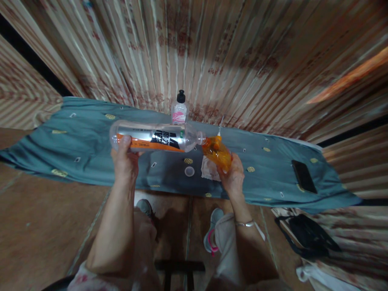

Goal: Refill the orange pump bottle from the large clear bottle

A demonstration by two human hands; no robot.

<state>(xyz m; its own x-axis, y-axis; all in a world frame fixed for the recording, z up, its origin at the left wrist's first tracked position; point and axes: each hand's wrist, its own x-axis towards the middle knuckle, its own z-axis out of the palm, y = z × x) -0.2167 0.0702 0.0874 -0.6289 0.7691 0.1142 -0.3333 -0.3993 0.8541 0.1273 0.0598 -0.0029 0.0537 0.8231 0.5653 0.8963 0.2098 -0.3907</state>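
My left hand (125, 159) is wrapped round a large clear plastic bottle (148, 136) with a silver, black and orange label. The bottle lies level in the air, its open neck pointing right. My right hand (233, 173) grips a smaller see-through orange bottle (217, 152) by its lower end, tilted up to the left. The two necks meet or nearly meet; I cannot tell whether they touch. Below them on the cloth are a small round translucent lid (189, 171) and a pale, flat, tissue-like piece (209, 169), partly hidden by the orange bottle.
A clear bottle with a black cap (179, 111) stands at the table's back edge. A phone (304, 176) lies on the right of the blue-green tablecloth (163, 173). Pleated curtain (194, 52) hangs behind. A black bag (312, 234) sits low at right.
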